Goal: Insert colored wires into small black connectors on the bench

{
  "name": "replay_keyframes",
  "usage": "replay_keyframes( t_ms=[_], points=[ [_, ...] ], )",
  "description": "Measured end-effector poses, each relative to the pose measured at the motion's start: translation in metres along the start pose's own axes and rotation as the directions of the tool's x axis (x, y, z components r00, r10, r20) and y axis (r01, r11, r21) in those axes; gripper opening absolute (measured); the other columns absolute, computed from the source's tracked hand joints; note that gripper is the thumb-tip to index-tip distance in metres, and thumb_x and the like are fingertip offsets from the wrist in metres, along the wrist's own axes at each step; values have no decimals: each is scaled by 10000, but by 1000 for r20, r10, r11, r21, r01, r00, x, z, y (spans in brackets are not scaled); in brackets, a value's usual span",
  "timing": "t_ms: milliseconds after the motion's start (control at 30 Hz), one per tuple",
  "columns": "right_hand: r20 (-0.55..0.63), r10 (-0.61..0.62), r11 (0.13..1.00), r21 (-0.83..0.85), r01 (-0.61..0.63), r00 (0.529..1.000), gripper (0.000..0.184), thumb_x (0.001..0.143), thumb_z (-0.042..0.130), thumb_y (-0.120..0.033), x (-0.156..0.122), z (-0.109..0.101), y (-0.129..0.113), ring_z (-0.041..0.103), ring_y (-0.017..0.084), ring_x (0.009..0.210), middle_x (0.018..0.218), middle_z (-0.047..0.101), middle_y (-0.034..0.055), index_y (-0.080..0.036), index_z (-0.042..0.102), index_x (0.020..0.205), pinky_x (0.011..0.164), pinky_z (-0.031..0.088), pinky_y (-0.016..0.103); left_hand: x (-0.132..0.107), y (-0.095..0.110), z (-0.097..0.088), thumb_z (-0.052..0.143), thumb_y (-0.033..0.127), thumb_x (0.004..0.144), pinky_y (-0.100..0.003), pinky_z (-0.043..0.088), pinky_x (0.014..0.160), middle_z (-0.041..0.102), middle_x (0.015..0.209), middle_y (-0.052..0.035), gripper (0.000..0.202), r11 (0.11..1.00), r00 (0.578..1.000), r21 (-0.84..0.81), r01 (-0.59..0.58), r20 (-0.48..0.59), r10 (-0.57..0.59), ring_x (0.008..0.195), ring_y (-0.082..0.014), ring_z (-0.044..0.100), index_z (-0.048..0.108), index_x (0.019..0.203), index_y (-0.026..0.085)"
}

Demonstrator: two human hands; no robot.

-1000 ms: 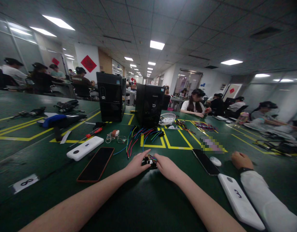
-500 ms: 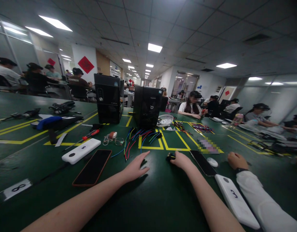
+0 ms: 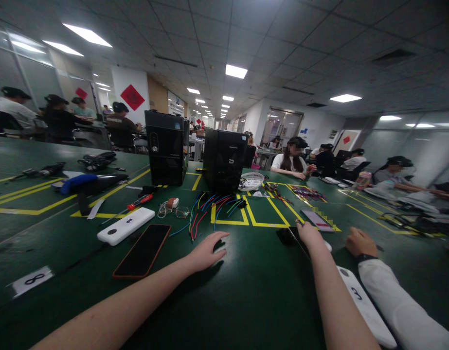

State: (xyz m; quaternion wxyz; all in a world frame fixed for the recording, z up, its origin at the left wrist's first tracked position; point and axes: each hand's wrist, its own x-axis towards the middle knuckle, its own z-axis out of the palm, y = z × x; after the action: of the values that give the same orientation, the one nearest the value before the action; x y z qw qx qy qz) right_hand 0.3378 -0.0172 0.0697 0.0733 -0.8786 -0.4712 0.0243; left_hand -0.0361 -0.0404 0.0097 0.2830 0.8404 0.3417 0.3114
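Observation:
My left hand (image 3: 206, 251) lies open on the green table (image 3: 253, 291), fingers stretched forward, just below a bundle of coloured wires (image 3: 209, 206). A small pale thing sits under its fingertips. My right hand (image 3: 307, 234) reaches out to the right, its fingers curled at a small black part (image 3: 284, 236) on its thumb side. It lies over the corner of a dark phone and just short of a phone with a lit screen (image 3: 315, 218).
A black phone (image 3: 144, 250), a white power bank marked 8 (image 3: 125, 224), glasses (image 3: 173, 210) and a red screwdriver (image 3: 140, 199) lie left. Two black computer towers (image 3: 224, 160) stand behind. Right: another person's fist (image 3: 361, 241), white sleeve (image 3: 403, 306), power bank marked 3 (image 3: 363, 304).
My hands parted from the small black part in the middle. My right hand carried it to the right, towards the phones; my left hand stayed and flattened on the table.

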Motion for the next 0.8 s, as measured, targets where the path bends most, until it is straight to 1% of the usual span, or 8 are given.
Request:
replay_keyframes(
  t_ms=[67, 100, 200, 300, 400, 500, 600, 800],
  points=[
    [31, -82, 996, -23, 83, 996, 390, 867, 317, -269, 2, -2, 5, 575, 255, 993, 1095, 598, 193, -65, 571, 1081, 769, 425, 303, 0, -1, 0, 545, 270, 793, -372, 296, 1043, 461, 1288, -68, 473, 1000, 1000, 4, -13, -2, 13, 1199, -212, 406, 435, 1250, 224],
    [42, -133, 991, -22, 134, 990, 371, 857, 339, -253, 2, -3, 6, 574, 250, 992, 1095, 602, 181, -80, 578, 1081, 773, 423, 299, 1, -2, 0, 543, 267, 795, -370, 299, 1041, 463, 1285, -68, 463, 1000, 1000, 4, -19, -1, 19, 1195, -210, 410, 441, 1245, 225],
    [46, -275, 961, 23, 275, 960, 375, 827, 399, -253, -3, -7, 3, 562, 236, 1011, 1124, 595, 152, -109, 570, 1128, 798, 413, 288, 1, -2, 0, 540, 261, 799, -365, 312, 1031, 478, 1264, -67, 416, 999, 999, 6, -33, 5, 33, 1178, -207, 426, 475, 1209, 225],
    [49, -354, 934, 69, 351, 934, 410, 786, 441, -218, -11, -10, -4, 543, 218, 1042, 1170, 576, 124, -116, 556, 1166, 825, 397, 259, 1, 1, -1, 540, 257, 799, -359, 328, 1017, 497, 1240, -66, 378, 999, 999, 8, -32, 16, 32, 1160, -206, 443, 504, 1174, 224],
    [59, -375, 925, 80, 370, 925, 419, 751, 465, -185, -14, -11, -8, 551, 209, 1022, 1151, 590, 113, -117, 575, 1150, 803, 397, 238, 0, 5, -3, 540, 258, 800, -354, 341, 1005, 515, 1216, -64, 362, 1000, 999, 5, -29, 19, 29, 1140, -205, 460, 516, 1159, 221],
    [77, -387, 921, 85, 380, 919, 397, 741, 461, -165, -13, -9, -10, 572, 203, 973, 1091, 622, 108, -112, 608, 1106, 769, 401, 230, 0, 7, -4, 541, 257, 800, -354, 346, 1001, 524, 1204, -62, 354, 1000, 999, 4, -22, 23, 22, 1128, -205, 469, 521, 1152, 219],
    [100, -393, 918, 88, 386, 914, 373, 735, 463, -156, -13, -7, -11, 588, 196, 924, 1036, 645, 97, -123, 634, 1066, 735, 406, 226, 0, 7, -4, 538, 253, 801, -354, 346, 1000, 524, 1206, -59, 357, 1000, 1000, 7, -15, 28, 14, 1125, -203, 470, 516, 1156, 222],
    [97, -397, 918, 53, 393, 913, 344, 729, 476, -153, -13, -5, -13, 595, 185, 888, 990, 660, 83, -146, 655, 1023, 701, 399, 218, -1, 4, -2, 540, 258, 802, -348, 353, 991, 524, 1205, -55, 361, 1000, 999, 17, -5, 32, 4, 1120, -201, 472, 513, 1161, 227]
  ],
)
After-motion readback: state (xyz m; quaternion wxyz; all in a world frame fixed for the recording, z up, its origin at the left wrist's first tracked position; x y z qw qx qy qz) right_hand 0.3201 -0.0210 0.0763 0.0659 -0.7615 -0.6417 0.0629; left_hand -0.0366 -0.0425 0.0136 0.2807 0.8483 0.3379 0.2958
